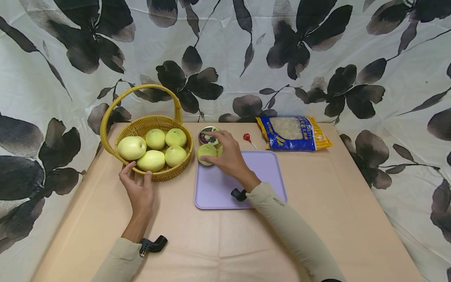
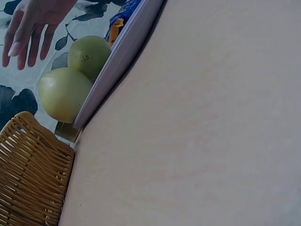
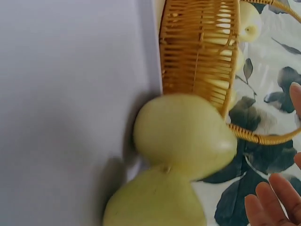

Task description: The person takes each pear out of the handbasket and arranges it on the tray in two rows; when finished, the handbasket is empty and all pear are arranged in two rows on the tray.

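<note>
Fruit-transfer step apparently in hand: right hand point(image 1: 228, 150), fingers wide, near two fruits point(image 1: 205, 150) on tray point(image 1: 213, 192); left hand point(image 1: 138, 192), fingers spread, at basket point(image 1: 174, 173); next, likely grip one fruit.

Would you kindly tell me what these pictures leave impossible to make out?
Head view: most of the right fruit on the tray, hidden behind the right hand.
Head view: lettering on the blue bag, too small.
Left wrist view: part of the basket, cut off by left and bottom edges.

Two green fruits point(image 1: 204, 150) sit on a lilac tray point(image 1: 211, 192) beside an upright wicker basket point(image 1: 172, 174).
</note>
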Demonstrator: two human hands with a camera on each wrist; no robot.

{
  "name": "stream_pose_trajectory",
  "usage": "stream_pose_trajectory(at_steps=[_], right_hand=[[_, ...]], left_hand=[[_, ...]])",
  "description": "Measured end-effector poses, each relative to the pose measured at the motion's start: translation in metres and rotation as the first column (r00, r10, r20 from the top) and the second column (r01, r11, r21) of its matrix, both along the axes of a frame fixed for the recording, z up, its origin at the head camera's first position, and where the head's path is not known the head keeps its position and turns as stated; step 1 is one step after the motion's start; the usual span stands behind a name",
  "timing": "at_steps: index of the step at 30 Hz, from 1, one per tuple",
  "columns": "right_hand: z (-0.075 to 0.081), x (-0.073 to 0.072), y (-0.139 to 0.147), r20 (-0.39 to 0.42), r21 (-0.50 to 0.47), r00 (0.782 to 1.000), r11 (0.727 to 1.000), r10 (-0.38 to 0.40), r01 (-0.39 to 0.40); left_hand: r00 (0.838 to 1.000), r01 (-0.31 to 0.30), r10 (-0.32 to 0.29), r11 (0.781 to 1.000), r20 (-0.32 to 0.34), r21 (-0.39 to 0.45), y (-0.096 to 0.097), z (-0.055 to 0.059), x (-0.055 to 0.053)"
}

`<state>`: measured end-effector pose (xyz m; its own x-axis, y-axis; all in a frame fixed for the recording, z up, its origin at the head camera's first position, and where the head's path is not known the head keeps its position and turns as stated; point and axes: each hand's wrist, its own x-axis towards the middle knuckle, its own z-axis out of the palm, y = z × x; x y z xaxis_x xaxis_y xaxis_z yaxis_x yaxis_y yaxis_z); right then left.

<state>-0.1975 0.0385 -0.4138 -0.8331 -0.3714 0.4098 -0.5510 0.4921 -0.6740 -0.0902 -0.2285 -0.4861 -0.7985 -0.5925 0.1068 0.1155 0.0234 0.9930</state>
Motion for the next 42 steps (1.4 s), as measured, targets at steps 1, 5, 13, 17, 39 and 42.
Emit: stream_pose_trajectory(at_steps=[1, 5, 13, 17, 39, 42], right_hand=[[0.0, -0.001, -0.004, -0.006, -0.001, 1.0, 1.0, 0.009, -0.009], [0.001, -0.004, -0.018, -0.039, -0.004, 0.998, 0.999, 0.041, -0.041], [-0.001, -0.007, -0.044, -0.019, 0.033, 0.998, 0.997, 0.064, -0.063], [-0.004, -0.008, -0.058, 0.005, 0.055, 0.997, 0.995, 0.082, -0.082], [-0.017, -0.016, -0.109, 0.047, 0.258, 0.996, 0.963, 0.071, -0.081], [-0.016, -0.016, -0.112, 0.045, 0.319, 0.996, 0.944, 0.072, -0.082]], left_hand=[[1.0, -0.001, 0.001, 1.0, 0.001, -0.001, 0.0, 0.0, 0.0], [1.0, 0.003, -0.003, 1.0, 0.009, -0.007, 0.001, 0.001, 0.001], [1.0, 0.003, -0.003, 1.0, 0.017, -0.017, 0.001, 0.0, 0.0], [1.0, -0.003, 0.004, 1.0, 0.015, -0.015, 0.0, 0.001, 0.001], [1.0, -0.008, 0.008, 1.0, 0.007, -0.017, -0.001, -0.001, 0.0], [1.0, -0.008, 0.008, 1.0, 0.006, -0.02, -0.001, -0.001, 0.001]])
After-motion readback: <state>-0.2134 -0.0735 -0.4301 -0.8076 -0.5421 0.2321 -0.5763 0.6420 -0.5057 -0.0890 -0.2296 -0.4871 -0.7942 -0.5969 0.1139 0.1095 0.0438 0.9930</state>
